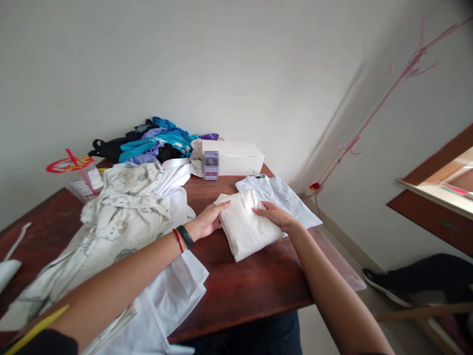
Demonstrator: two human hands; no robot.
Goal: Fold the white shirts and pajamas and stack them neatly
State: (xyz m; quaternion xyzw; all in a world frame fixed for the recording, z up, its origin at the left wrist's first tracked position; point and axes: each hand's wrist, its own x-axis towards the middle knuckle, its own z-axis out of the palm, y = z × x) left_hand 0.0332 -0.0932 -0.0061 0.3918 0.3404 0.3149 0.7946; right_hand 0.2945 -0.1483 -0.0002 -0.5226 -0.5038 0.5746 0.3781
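Note:
A folded cream garment (248,227) with fine ribs is held just above the dark wooden table (236,291). My left hand (209,220) grips its left edge, thumb on top and the other fingers partly hidden beneath. At its right upper side, my right hand (275,216) pinches the cloth the same way. Behind and to the right, a folded pale blue garment (288,199) lies at the table's right edge, partly covered by the cream one. Left of my left forearm spreads a white cartoon-print garment (121,222), and white cloth (173,291) lies under that forearm.
A white box (236,157) stands at the back with a small blurred pack (211,165) before it. A clothes heap (158,140) and a plastic cup with a red straw (83,177) are to the left. A pink coat rack (380,101) leans across the right.

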